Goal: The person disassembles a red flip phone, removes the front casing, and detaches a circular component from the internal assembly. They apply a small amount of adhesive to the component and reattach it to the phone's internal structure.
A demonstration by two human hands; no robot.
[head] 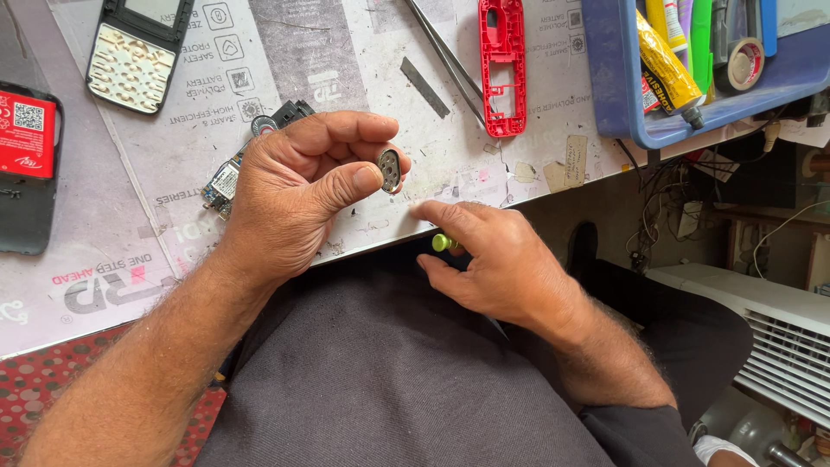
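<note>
Disc (390,169) pinched in left hand (294,195) grip.

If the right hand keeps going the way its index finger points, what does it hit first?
The right hand points up-left along the table edge; first in line looks to be the left hand pinching the small round metal part, though depth is unclear.

A red phone frame (502,67) lies at twelve o'clock on the bench (121,251), with tweezers (445,56) just beside it. A keypad cover (137,54) sits at eleven o'clock. A blue tray (618,86) at one o'clock holds a yellow glue tube (667,71) and a tape roll (743,65).
</note>
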